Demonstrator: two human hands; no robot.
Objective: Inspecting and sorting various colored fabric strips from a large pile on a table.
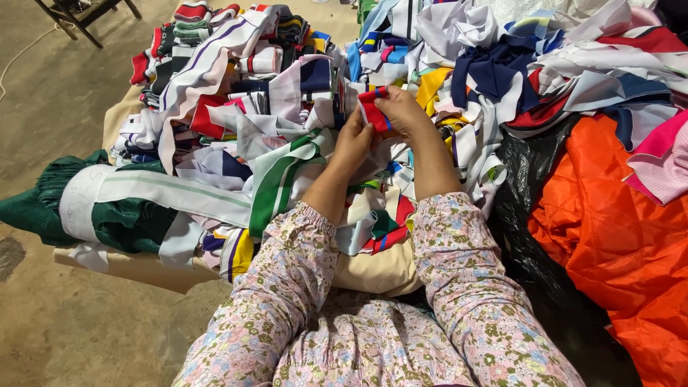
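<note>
Gripping a small red fabric strip with blue and white stripes (374, 109), a seated person in a pink floral-print garment works over a deep heap of textile offcuts. The right hand (405, 111) is closed over the strip's upper edge, fingers curled down around it, while the left hand (353, 140) pinches the strip's lower end from beneath, thumb and fingers shut on the cloth. The strip is held just above the middle of the heap, both hands touching it and close together.

Directly below the hands lie loose green-and-white striped ribbing (283, 175) and tangled red, blue and white scraps (383, 226), resting on a cream-coloured bundle (373, 272) at the person's lap. To the left, a dark green fringed cloth wrapped in a white band (86, 204) sits at the edge of the heap on the concrete floor (50, 107). Further back are folded stacks of striped collars and cuffs (208, 43) and crumpled white and navy pieces (494, 64). On the right, a black plastic sheet (530, 215) lies beside a large bright orange cloth (616, 244), with a pink checked piece (663, 168) resting on top of it. The legs of a dark chair (79, 14) show at top left.
</note>
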